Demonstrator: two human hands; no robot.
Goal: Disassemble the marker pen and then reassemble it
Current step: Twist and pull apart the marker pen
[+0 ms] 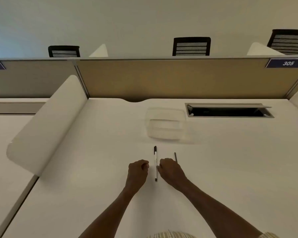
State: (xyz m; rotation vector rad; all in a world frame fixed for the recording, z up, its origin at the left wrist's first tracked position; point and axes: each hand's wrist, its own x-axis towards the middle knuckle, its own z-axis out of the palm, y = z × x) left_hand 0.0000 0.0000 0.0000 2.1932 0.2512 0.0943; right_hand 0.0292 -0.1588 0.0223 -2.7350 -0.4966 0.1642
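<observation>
Nearest the tabletop's front edge, the two forearms reach in toward its middle. The left hand is curled into a loose fist just left of the marker pen and holds nothing that can be seen. The right hand rests just right of the pen, its fingertips touching the white barrel at mid-length; whether it grips or only steadies the pen I cannot tell.

The pen lies flat, pointing from the front edge toward the back, dark at both ends, so it looks whole. Just beyond the right hand lies a thin dark rod, apart from the pen. It may be a part of the pen, perhaps the ink core, but it is too small to be sure. If so, reassembly is unfinished; otherwise disassembly has likely not begun.

Farther back sits a clear plastic container, blurred, and near the back edge an open cable hatch.
</observation>
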